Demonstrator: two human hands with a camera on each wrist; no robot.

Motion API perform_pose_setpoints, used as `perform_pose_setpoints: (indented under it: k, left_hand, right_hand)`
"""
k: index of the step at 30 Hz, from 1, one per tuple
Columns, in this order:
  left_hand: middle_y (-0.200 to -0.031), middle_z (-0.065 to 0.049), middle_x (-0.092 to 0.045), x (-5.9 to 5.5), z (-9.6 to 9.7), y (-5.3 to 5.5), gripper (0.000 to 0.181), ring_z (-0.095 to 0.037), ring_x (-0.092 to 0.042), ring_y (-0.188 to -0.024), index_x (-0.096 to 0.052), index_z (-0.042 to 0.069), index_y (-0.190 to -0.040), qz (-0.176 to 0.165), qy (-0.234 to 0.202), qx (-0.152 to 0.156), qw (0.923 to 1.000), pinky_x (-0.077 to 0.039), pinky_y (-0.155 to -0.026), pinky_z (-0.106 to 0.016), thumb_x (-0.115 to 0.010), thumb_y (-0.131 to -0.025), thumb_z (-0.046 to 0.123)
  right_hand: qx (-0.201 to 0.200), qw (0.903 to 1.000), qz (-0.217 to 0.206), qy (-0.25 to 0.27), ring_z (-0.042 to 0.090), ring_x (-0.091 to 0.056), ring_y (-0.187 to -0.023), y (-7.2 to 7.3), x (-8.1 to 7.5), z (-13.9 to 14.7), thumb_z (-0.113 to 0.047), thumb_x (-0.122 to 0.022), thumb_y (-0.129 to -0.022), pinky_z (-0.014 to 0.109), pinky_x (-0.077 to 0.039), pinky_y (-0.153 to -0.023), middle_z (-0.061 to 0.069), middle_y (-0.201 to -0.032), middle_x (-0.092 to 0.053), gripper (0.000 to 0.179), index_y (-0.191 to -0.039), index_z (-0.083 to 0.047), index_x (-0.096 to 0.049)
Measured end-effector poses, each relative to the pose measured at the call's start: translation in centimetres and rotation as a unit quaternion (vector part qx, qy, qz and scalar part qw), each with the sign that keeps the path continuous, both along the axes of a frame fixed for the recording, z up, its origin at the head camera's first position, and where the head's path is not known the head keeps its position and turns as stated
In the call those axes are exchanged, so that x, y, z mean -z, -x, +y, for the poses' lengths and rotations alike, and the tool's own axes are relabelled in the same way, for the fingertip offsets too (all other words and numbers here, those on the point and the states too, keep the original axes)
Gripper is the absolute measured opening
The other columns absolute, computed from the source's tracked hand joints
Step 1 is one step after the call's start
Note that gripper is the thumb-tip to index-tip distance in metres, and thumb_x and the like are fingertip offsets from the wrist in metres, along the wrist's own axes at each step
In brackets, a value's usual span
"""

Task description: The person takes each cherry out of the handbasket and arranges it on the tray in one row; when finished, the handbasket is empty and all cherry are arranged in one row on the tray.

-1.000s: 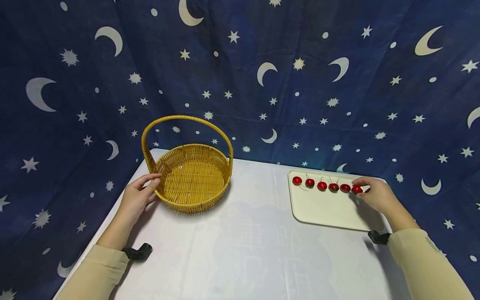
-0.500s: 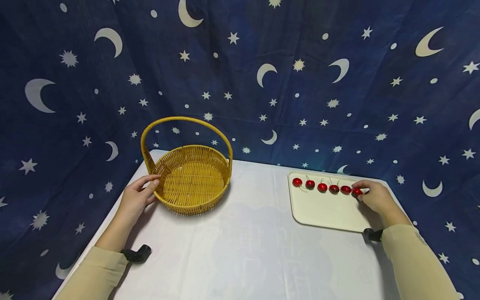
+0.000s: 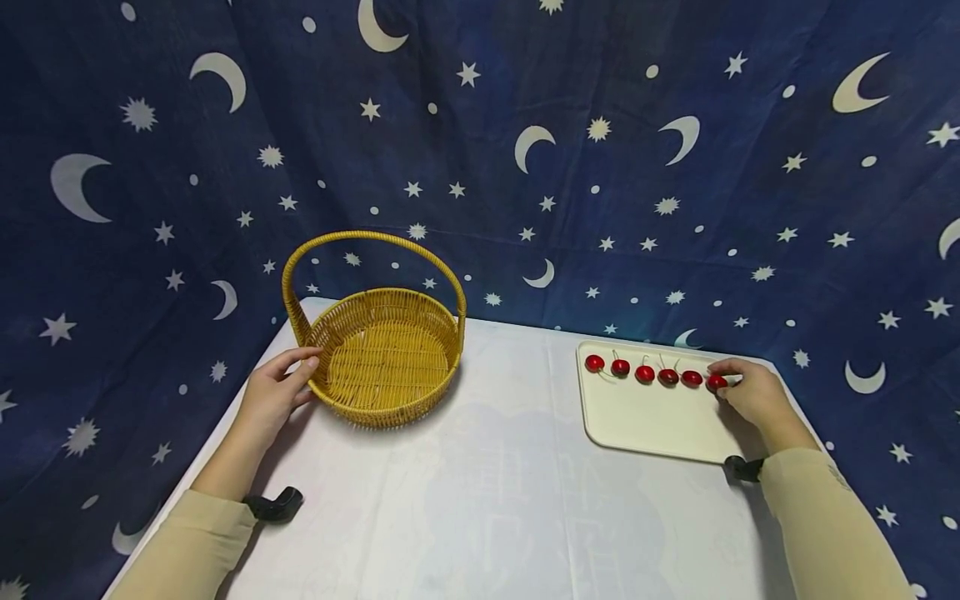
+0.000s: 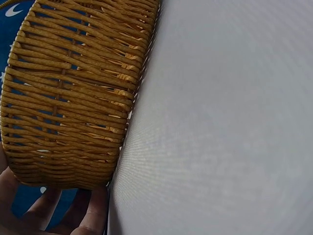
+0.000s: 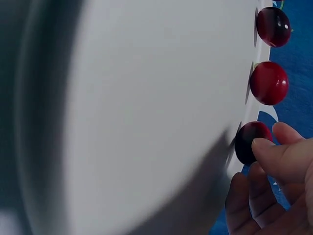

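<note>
On the left of the table, my left hand (image 3: 276,392) holds the near-left side of a woven wicker basket (image 3: 442,392) with a tall arched handle. In the left wrist view, the fingers (image 4: 95,210) lie against the basket's woven wall (image 4: 68,103). Over on the right, my right hand (image 3: 753,396) pinches the rightmost cherry (image 5: 247,139) between thumb and forefinger at the tray's far side. Its other fingers are bent below. That cherry ends a row of several red cherries (image 3: 644,374), some with stems showing, on a cream rectangular tray (image 3: 652,425).
The basket's bottom (image 3: 386,362) shows bare weave. A white cloth (image 3: 487,500) covers the table between basket and tray. A dark blue curtain (image 3: 480,150) with moons and stars hangs close behind and along both sides. Black straps with cameras (image 3: 277,505) sit on both wrists.
My right wrist and forearm have swung slightly left, while the fingers stay at the rightmost cherry, which has shifted a little. The left hand and the basket have kept their place.
</note>
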State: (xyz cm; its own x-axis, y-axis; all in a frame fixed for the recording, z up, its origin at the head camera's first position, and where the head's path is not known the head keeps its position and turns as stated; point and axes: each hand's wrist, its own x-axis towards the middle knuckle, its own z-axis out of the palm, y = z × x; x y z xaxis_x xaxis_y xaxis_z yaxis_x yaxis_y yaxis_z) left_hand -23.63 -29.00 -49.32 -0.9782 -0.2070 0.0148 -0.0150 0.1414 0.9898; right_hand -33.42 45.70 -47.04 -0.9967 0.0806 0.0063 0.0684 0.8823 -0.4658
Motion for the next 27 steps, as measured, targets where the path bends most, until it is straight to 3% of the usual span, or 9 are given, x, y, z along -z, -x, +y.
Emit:
perform_pose_setpoints:
  k: [5,11,15,18,21,25,27]
  left_hand:
    - [-0.14,0.007,-0.054,-0.1,0.0,0.2,0.048,0.006,-0.07,-0.103,-0.064,0.007,-0.146,-0.004,0.004,-0.001,1.0,-0.064,-0.078,-0.019,-0.065,-0.109,0.038]
    - [-0.15,-0.008,-0.05,-0.3,0.2,0.5,0.049,0.005,-0.071,-0.102,-0.063,0.007,-0.148,-0.009,-0.019,0.01,0.9997,-0.064,-0.08,-0.019,-0.067,-0.108,0.035]
    - [-0.156,-0.017,-0.05,-0.7,0.4,0.3,0.053,0.008,-0.071,-0.098,-0.06,0.008,-0.153,-0.013,0.019,0.001,0.9997,-0.064,-0.08,-0.02,-0.067,-0.108,0.036]
    - [-0.155,-0.021,-0.054,-1.2,0.5,0.0,0.052,0.007,-0.07,-0.098,-0.061,0.009,-0.153,0.002,0.078,-0.017,0.9968,-0.064,-0.08,-0.02,-0.066,-0.109,0.036]
    - [-0.155,-0.019,-0.057,-2.0,0.6,-0.4,0.048,-0.009,-0.07,-0.114,-0.065,0.011,-0.149,0.033,0.162,-0.049,0.9851,-0.061,-0.095,-0.026,-0.065,-0.109,0.037]
    - [-0.164,-0.018,-0.049,-3.8,1.1,-1.2,0.049,-0.042,-0.057,-0.141,-0.065,0.012,-0.15,0.069,0.263,-0.09,0.9582,-0.054,-0.109,-0.055,-0.063,-0.11,0.039]
    - [-0.168,-0.02,-0.043,-4.7,1.7,-1.6,0.051,-0.051,-0.048,-0.148,-0.062,0.01,-0.152,0.098,0.295,-0.096,0.9458,-0.047,-0.113,-0.069,-0.065,-0.108,0.038]
  right_hand:
    - [0.002,1.0,-0.003,0.001,0.034,-0.063,-0.091,-0.2,-0.6,0.4,0.005,-0.07,-0.091,0.028,-0.051,-0.062,0.034,-0.127,-0.065,0.044,-0.135,0.004,-0.066]
    - [0.012,0.9999,-0.007,0.006,0.045,-0.064,-0.107,-1.1,-1.9,1.0,-0.006,-0.066,-0.098,0.028,-0.051,-0.069,0.034,-0.137,-0.062,0.045,-0.143,0.0,-0.062]
    - [0.01,0.9999,-0.004,0.01,0.047,-0.063,-0.112,-1.9,-2.8,0.6,-0.009,-0.066,-0.1,0.028,-0.052,-0.069,0.035,-0.139,-0.06,0.049,-0.149,-0.002,-0.058]
    - [-0.001,0.9998,0.015,0.014,0.048,-0.064,-0.111,-2.5,-3.6,-0.3,-0.008,-0.067,-0.102,0.033,-0.055,-0.069,0.035,-0.138,-0.059,0.052,-0.153,-0.003,-0.055]
    - [-0.016,0.9989,0.043,0.009,0.054,-0.062,-0.118,-3.1,-4.8,-1.9,-0.005,-0.067,-0.102,0.047,-0.06,-0.076,0.036,-0.142,-0.057,0.057,-0.157,-0.004,-0.051]
    - [-0.04,0.9967,0.07,-0.007,0.061,-0.052,-0.132,-4.0,-6.5,-4.8,-0.009,-0.074,-0.1,0.07,-0.054,-0.092,0.036,-0.155,-0.049,0.069,-0.163,-0.01,-0.045]
    - [-0.057,0.9942,0.089,-0.016,0.062,-0.046,-0.138,-4.6,-7.1,-6.5,-0.013,-0.078,-0.098,0.077,-0.046,-0.1,0.034,-0.16,-0.045,0.075,-0.164,-0.012,-0.043]
